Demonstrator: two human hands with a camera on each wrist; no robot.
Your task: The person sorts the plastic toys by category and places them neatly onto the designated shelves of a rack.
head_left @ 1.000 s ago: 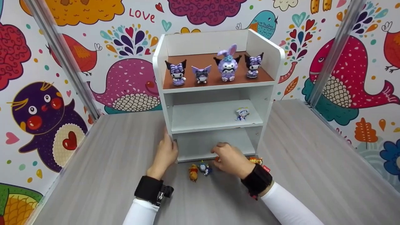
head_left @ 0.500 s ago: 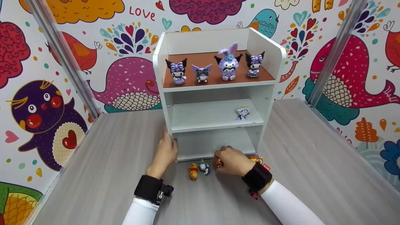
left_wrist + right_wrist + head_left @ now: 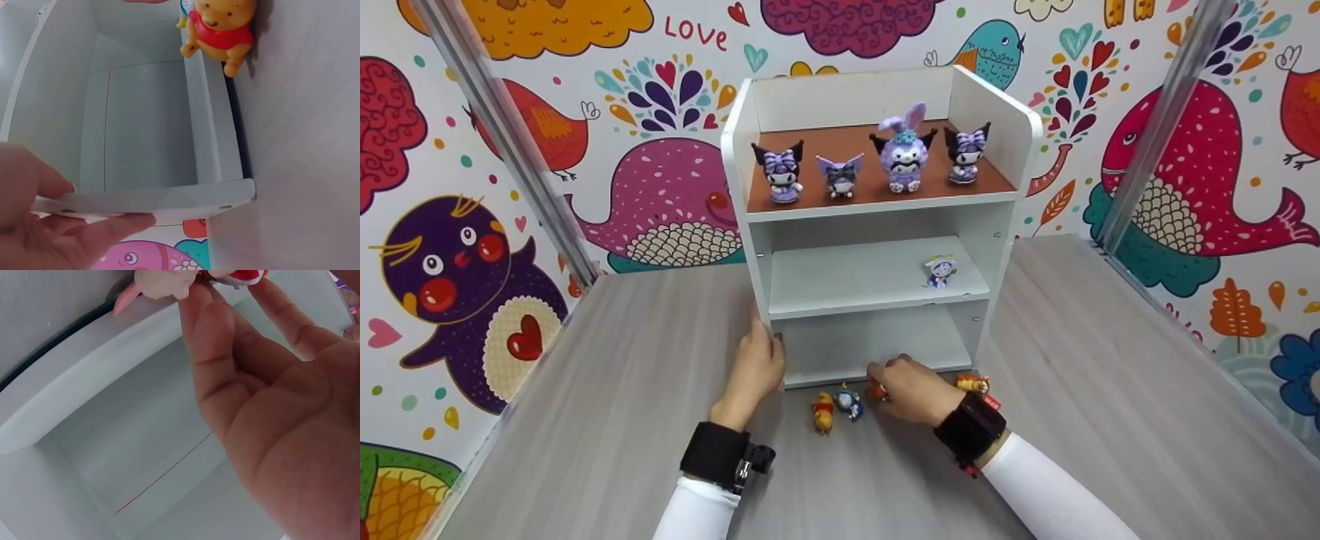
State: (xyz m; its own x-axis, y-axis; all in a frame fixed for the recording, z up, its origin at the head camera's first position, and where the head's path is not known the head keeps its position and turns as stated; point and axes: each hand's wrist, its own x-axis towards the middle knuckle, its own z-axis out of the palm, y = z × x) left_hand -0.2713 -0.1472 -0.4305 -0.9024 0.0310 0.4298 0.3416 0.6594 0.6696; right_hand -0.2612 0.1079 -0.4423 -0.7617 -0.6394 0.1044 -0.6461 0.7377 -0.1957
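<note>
With its thumb inside and fingers outside, my left hand [image 3: 755, 367] grips the side panel of a small white shelf unit [image 3: 140, 198]. My right hand [image 3: 913, 388] is down by the front edge of the bottom shelf, pinching a small orange-red figurine [image 3: 879, 388]. In the right wrist view only pale and red parts of this figurine [image 3: 163, 282] show at the top, by the thumb and fingertips. Left of that hand lie a bear figurine [image 3: 823, 413] in a red shirt and a blue-and-white figurine [image 3: 849, 403]; the bear also shows in the left wrist view.
An orange striped figurine [image 3: 973, 383] lies by the unit's right front corner. On the middle shelf [image 3: 847, 277] stands a white-and-blue figurine [image 3: 940, 271]. Several purple figurines line the brown top shelf [image 3: 840, 142]. Patterned walls rise around the grey tabletop [image 3: 660, 360].
My right hand has lowered slightly onto the orange-red figurine and its fingers have drawn together there. The left hand keeps its grip on the side panel.
</note>
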